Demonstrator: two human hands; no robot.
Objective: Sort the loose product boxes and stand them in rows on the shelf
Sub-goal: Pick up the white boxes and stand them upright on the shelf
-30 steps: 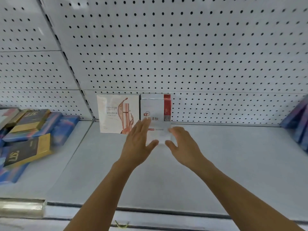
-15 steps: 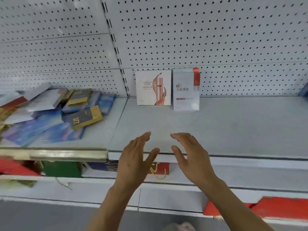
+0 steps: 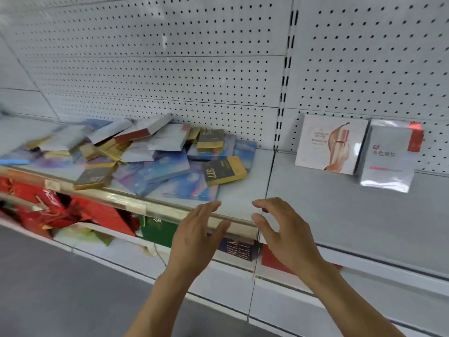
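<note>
both hands are held empty just in front of the shelf (image 3: 328, 215) front edge, nothing gripped: left hand (image 3: 194, 242) w/ fingers straight and together, right hand (image 3: 284, 232) w/ fingers spread and loosely bent, palms turned toward each other. the loose boxes (image 3: 136, 156) are seen heaped flat and overlapping on the left section of the shelf, from its back wall to the front lip; a dark-and-gold box marked 377 (image 3: 224, 170) lies on top, nearest the section's right edge. two boxes are already stood at the back edge of the right section: a white box w/ a lipstick print (image 3: 330, 144) and, just beside it, a grey-and-red box (image 3: 388, 156), apparently leaning on the pegboard (image 3: 170, 57). handling, as judged: thin cardboard cartons, light, stiff enough, glossy so probably a bit slippery; corners likely to crush if squeezed. best taken by the two long edges, thumb opposite fingers, top box lifted first so the heap isn't dragged over the lip.
</note>
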